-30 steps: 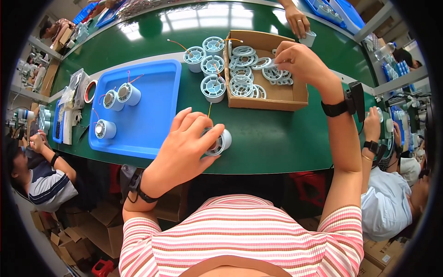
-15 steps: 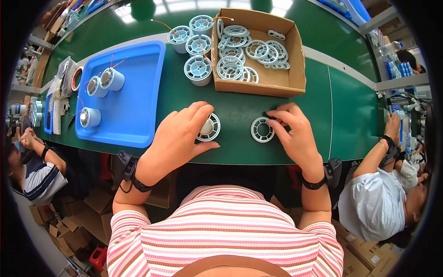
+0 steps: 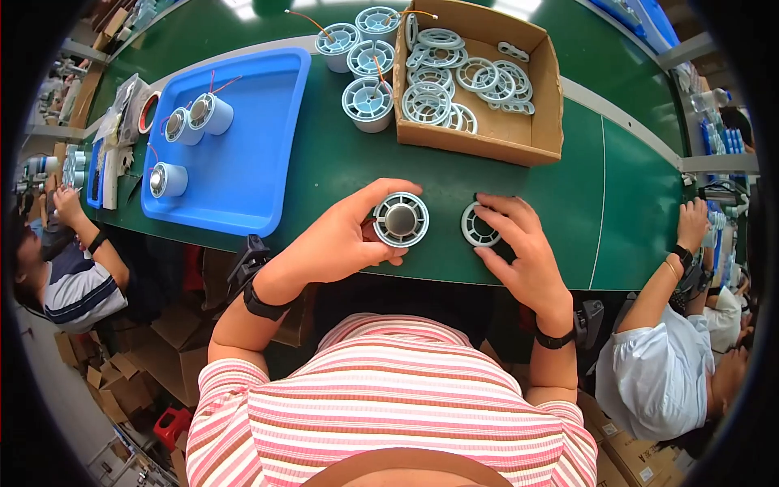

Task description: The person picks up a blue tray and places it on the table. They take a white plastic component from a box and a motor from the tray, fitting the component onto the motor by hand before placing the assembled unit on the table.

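Note:
My left hand [image 3: 337, 239] is closed around the side of a pale blue cylindrical motor housing [image 3: 421, 221]. Its slotted round end faces up, with a silver metal disc in the middle. To the right, a flat pale blue plastic ring [image 3: 468, 226] with slots around it lies on the table. The fingers and thumb of my right hand [image 3: 522, 247] curl around the ring's right side and touch its rim, hiding part of it. A small gap of table separates the housing from the ring.
A blue tray [image 3: 260, 138] at left holds three similar housings with wires. Several wired housings [image 3: 367, 101] stand beside a cardboard box [image 3: 487, 150] of loose rings. Bagged items and a tape roll [image 3: 148, 112] lie at far left. Co-workers [image 3: 649, 365] sit on both sides.
My left hand has turned the housing and shifted it right, so its silver-centred end now shows fully. My right hand has spread from the ring's right edge to around its rim.

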{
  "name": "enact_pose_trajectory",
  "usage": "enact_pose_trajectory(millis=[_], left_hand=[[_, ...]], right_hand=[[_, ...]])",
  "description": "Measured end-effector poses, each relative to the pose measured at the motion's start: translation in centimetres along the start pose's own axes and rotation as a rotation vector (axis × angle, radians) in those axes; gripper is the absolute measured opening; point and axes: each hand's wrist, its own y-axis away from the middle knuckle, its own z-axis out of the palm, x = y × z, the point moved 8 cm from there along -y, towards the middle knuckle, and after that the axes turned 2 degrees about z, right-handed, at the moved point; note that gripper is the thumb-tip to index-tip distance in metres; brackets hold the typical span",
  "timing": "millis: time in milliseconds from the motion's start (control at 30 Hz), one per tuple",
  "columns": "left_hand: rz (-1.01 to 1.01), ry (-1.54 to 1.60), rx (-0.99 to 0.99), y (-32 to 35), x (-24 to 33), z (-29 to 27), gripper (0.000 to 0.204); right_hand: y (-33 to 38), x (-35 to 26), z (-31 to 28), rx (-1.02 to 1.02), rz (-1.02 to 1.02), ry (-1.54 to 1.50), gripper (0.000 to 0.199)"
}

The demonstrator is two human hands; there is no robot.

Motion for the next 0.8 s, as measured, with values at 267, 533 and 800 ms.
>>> enact_pose_trajectory(millis=[267,533,800], left_hand=[[0.17,0.13,-0.009,-1.0,-0.6,1.4,0.063],[0.186,0.046,-0.009,-1.3,-1.0,1.0,0.065],[0.088,0.117,-0.12,-1.4,-1.6,0.8,0.063]], right_hand=[[-2.1,-5.0,0.8,0.194,-0.012,-0.181,0.068],[-3.9,-6.1,2.5,0.075,-0.053,-0.154,0.068],[-4.5,-6.0,2.9,-0.03,-0.036,-0.204,0.067]])
